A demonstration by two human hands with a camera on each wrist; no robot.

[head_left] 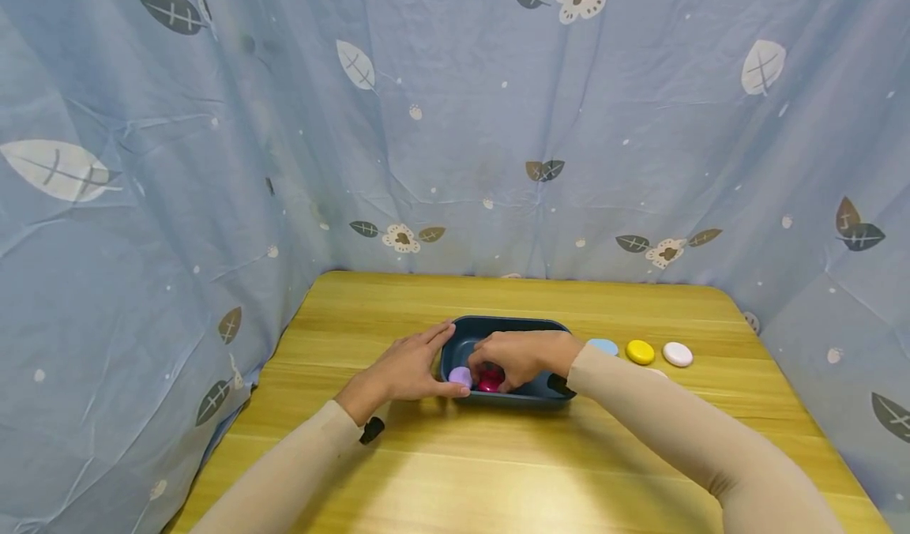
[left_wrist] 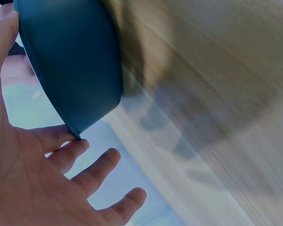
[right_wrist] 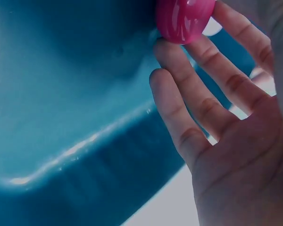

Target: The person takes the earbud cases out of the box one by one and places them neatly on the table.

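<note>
A dark blue rectangular container (head_left: 529,401) stands on the wooden table. My left hand (head_left: 408,366) spans its left end, thumb over the near rim and fingertips at the far rim. In the left wrist view, the container's outer wall (left_wrist: 75,61) lies within this grasp, and several fingers spread free of it. Reaching inside, my right hand (head_left: 519,356) pinches a glossy, rounded pink disc (head_left: 489,381) low in the container. The right wrist view shows the pink disc (right_wrist: 184,21) at my fingertips. Beside it, at the left end, lies a lilac disc (head_left: 460,376).
Right of the container on the table (head_left: 441,471) lie a light blue disc (head_left: 603,347), a yellow disc (head_left: 641,351) and a pale pink disc (head_left: 678,354). Another pale disc (head_left: 659,373) is mostly hidden by my right sleeve. A patterned blue curtain (head_left: 455,123) surrounds the table.
</note>
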